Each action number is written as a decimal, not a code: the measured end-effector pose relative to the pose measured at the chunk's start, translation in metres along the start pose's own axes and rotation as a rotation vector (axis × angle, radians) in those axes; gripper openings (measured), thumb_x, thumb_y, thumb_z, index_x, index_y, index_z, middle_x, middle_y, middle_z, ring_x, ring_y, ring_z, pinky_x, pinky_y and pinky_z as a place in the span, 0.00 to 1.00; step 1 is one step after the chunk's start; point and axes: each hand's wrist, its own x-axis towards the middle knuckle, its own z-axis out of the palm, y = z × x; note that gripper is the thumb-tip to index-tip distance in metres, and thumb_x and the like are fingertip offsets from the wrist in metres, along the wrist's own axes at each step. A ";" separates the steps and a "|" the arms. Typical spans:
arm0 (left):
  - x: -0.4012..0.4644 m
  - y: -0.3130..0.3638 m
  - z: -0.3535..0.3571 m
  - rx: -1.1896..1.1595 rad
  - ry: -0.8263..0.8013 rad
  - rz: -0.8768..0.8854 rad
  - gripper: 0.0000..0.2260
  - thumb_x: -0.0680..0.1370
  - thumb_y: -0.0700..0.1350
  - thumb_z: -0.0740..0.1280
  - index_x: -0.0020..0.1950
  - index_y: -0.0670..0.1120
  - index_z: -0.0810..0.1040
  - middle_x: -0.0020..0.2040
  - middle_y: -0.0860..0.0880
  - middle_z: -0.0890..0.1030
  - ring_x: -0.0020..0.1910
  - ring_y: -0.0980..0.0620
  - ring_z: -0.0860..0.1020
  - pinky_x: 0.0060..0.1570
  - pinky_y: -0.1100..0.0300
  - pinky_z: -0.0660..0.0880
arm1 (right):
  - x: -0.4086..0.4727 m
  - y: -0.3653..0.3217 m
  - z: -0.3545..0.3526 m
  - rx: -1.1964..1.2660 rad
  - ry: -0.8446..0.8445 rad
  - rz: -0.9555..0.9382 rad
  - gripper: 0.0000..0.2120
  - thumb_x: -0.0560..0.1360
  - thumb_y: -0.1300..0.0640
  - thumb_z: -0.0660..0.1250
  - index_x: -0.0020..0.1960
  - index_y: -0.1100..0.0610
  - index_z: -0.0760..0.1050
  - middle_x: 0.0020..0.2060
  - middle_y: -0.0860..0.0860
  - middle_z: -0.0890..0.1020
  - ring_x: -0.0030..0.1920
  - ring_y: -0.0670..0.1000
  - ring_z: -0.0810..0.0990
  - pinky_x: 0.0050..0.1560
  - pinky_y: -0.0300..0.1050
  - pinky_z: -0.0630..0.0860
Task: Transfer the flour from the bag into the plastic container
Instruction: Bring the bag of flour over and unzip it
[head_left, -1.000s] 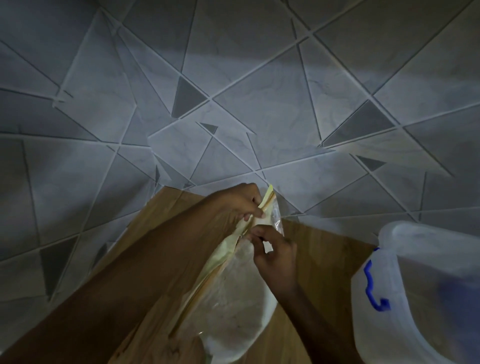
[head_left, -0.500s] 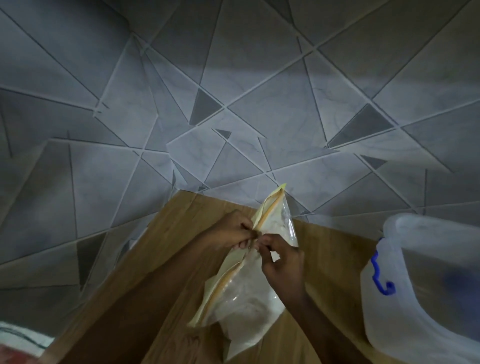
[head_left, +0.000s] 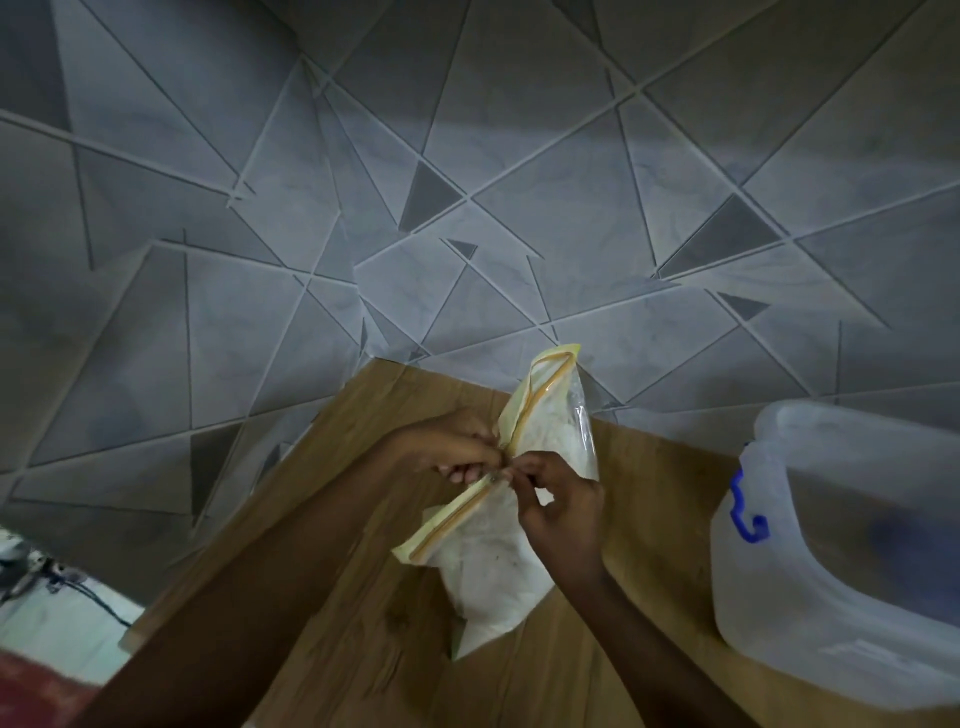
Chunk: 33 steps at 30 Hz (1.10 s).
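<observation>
1. The bag (head_left: 493, 561) of flour stands on the wooden surface (head_left: 363, 649), its yellow zip strip (head_left: 467, 512) running diagonally across the top.
2. The left hand (head_left: 452, 447) is closed in a pinch on the strip at mid-length.
3. The right hand (head_left: 563, 512) pinches the same spot from the other side — fingertips nearly touching the left's.
4. The plastic container (head_left: 841, 561) sits well apart on the right, lid off — its blue latch (head_left: 745, 514) faces the bag.
</observation>
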 end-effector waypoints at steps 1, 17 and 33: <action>-0.004 -0.002 0.002 -0.056 0.031 0.023 0.06 0.75 0.38 0.68 0.38 0.40 0.81 0.29 0.45 0.78 0.23 0.55 0.72 0.24 0.65 0.67 | -0.003 -0.003 0.002 0.014 -0.004 0.013 0.06 0.71 0.68 0.76 0.46 0.60 0.84 0.41 0.46 0.86 0.42 0.39 0.83 0.42 0.31 0.79; 0.002 -0.016 0.002 0.051 0.127 0.099 0.11 0.77 0.43 0.73 0.37 0.38 0.81 0.28 0.48 0.75 0.25 0.55 0.73 0.28 0.62 0.70 | -0.029 -0.037 0.013 0.053 -0.002 0.052 0.04 0.74 0.64 0.73 0.47 0.58 0.85 0.42 0.45 0.86 0.43 0.41 0.83 0.44 0.34 0.80; 0.006 -0.017 -0.002 0.093 0.288 0.193 0.18 0.76 0.50 0.74 0.30 0.48 0.74 0.28 0.54 0.69 0.27 0.58 0.68 0.33 0.62 0.64 | -0.034 -0.063 0.017 0.110 -0.119 -0.026 0.04 0.72 0.65 0.77 0.46 0.58 0.85 0.42 0.43 0.86 0.43 0.38 0.84 0.47 0.30 0.78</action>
